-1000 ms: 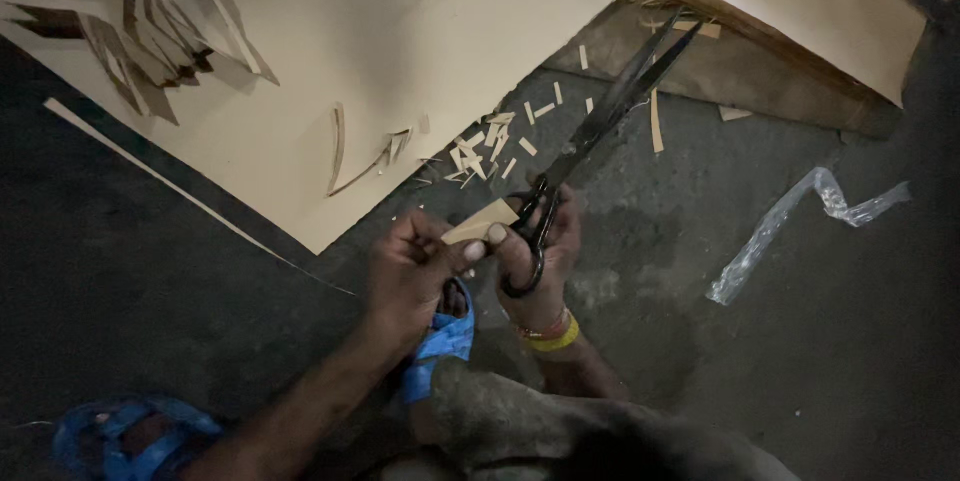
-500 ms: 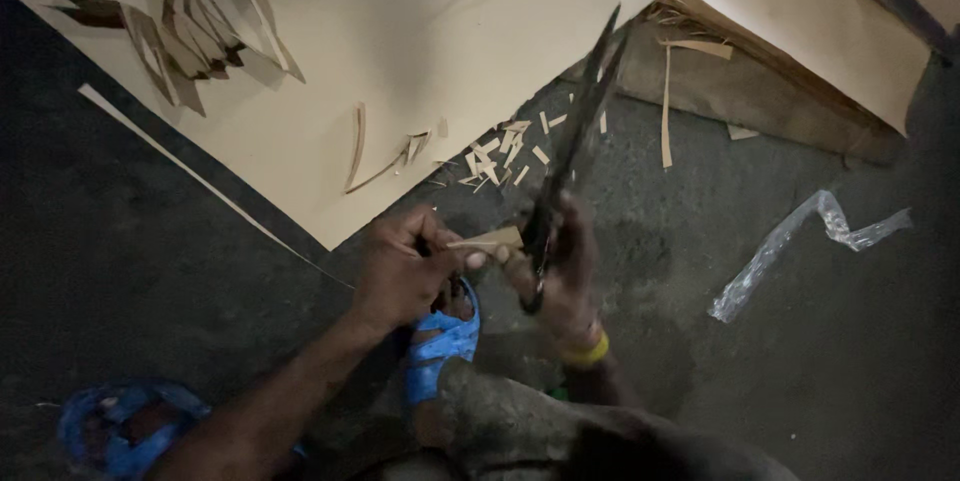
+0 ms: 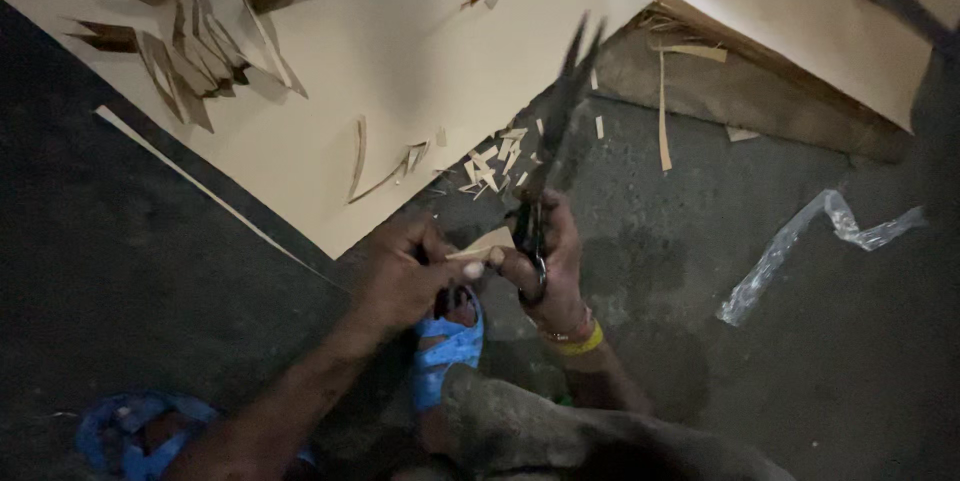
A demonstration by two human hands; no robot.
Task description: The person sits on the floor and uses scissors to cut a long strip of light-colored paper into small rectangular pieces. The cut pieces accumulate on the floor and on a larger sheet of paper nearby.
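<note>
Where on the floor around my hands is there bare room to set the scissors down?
Bare dark floor lies left of the thin strip and the big sheet, and also between the right hand holding the scissors and the clear plastic wrap. It is crowded with offcuts ahead of the left hand.

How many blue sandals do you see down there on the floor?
2. One blue sandal lies just below the left hand and right hand, which holds scissors. The other blue sandal sits at the lower left, partly behind the forearm.
</note>
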